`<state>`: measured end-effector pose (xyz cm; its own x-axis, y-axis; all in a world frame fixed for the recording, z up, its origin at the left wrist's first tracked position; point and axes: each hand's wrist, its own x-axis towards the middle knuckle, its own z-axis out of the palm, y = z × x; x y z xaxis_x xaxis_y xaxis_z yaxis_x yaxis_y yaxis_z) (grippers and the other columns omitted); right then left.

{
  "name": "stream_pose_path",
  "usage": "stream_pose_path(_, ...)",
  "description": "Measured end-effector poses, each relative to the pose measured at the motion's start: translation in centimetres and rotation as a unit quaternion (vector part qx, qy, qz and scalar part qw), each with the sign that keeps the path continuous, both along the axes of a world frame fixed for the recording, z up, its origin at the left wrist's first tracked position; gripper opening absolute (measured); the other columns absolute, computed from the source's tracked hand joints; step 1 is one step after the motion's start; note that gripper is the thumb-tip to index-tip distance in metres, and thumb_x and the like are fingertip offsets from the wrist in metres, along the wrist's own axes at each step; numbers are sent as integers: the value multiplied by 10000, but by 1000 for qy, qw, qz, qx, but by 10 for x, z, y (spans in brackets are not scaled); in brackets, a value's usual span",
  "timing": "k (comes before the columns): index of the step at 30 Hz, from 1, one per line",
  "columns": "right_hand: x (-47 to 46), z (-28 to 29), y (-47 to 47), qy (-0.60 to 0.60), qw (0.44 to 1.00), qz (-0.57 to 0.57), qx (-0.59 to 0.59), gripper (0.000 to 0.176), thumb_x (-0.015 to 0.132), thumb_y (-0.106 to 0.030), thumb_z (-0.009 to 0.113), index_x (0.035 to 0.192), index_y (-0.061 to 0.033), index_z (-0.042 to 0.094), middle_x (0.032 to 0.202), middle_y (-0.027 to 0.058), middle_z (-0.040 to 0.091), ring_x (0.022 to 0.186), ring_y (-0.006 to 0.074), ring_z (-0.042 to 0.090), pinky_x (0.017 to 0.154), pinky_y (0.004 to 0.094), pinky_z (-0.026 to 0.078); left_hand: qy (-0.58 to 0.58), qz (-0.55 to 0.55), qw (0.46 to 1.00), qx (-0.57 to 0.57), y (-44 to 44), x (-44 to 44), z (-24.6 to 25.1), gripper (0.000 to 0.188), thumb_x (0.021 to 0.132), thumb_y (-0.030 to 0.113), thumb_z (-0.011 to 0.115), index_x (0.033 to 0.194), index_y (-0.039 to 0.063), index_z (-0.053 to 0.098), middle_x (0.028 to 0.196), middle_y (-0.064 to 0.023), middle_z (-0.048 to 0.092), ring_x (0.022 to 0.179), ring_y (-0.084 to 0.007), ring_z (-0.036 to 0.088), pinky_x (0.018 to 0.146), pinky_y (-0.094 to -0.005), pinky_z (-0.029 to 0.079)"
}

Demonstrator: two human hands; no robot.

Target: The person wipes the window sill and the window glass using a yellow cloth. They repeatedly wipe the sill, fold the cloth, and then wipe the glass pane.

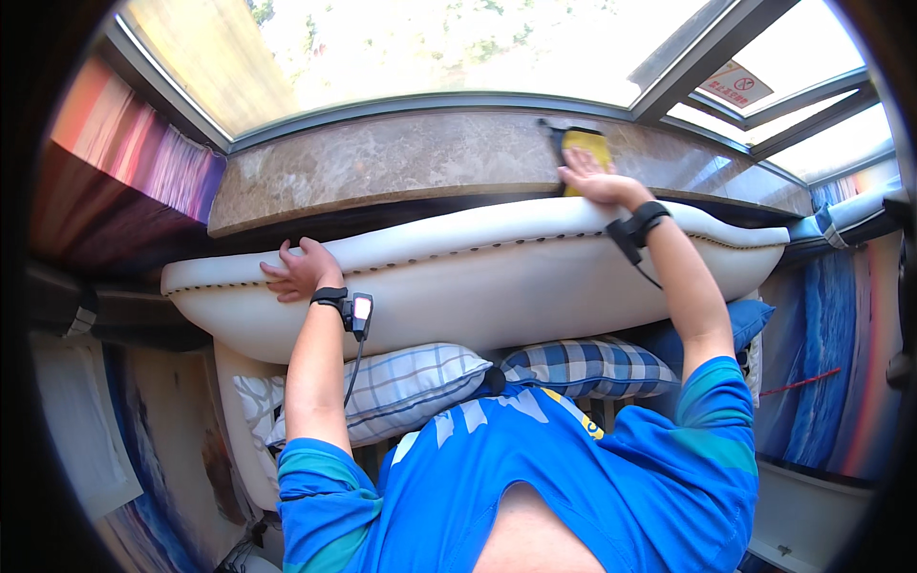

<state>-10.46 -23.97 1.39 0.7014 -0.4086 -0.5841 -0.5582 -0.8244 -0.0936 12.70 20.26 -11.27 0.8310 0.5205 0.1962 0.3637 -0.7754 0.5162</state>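
My left hand (302,271) rests with spread fingers on the top edge of a white upholstered sofa back (501,279), whose seam has a row of dark studs. Further right, my right hand (594,175) lies flat, palm down, on a yellow cloth (596,140) with a dark edge. That cloth lies on the marble windowsill (372,154) behind the sofa back, and the hand covers part of it. Both wrists wear black straps with small devices and cables.
Glass window panes in a grey metal frame (430,102) rise behind the sill. Below the sofa back lie a light checked cushion (415,383), a blue-and-white checked cushion (591,367) and a plain blue cushion (749,321). Printed curtains (820,358) hang at both sides.
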Motion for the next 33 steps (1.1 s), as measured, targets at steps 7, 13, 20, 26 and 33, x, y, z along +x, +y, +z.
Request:
stream_pose_path(7,-91,-7,-123,32,969,-244,-34,951,985,-751,221,1632,-93,-11,1709,128,-62,1579,280,-37,1276,457,42,-4,5,1000,3,0,1,-1,368,888,393,587,1212,251,687,1636,-101,260,1481,-421,196,1189,-625,78)
stream_pose_path(13,-3,-9,-29,-12,990,-48,135,1029,958,-797,167,1621,-23,33,1696,205,-4,1573,342,-12,1266,476,6,-3,8,1000,10,1,1,-3,359,878,386,598,1195,249,697,1635,-91,265,1476,-423,214,1184,-609,110)
stream_pose_path(20,126,2,196,-75,950,283,107,1002,974,-776,173,1622,-21,57,1696,200,-28,1566,336,-107,1263,475,-26,2,11,1000,7,-1,2,0,376,888,399,593,1226,264,685,1646,-74,244,1475,-414,207,1190,-623,77)
stream_pose_path(26,109,7,174,-102,947,272,137,847,1042,-660,182,1629,-55,97,1708,149,5,1578,269,-58,1275,415,17,5,9,1000,5,1,3,-4,373,888,412,585,1224,280,681,1647,-69,247,1484,-422,193,1188,-632,85)
stream_pose_path(33,-26,8,-19,-48,990,0,131,888,1018,-714,200,1633,-89,64,1710,123,-45,1578,252,-65,1271,402,1,-39,35,998,35,1,9,-14,353,856,431,596,1153,282,716,1621,-62,314,1432,-383,288,1170,-612,143)
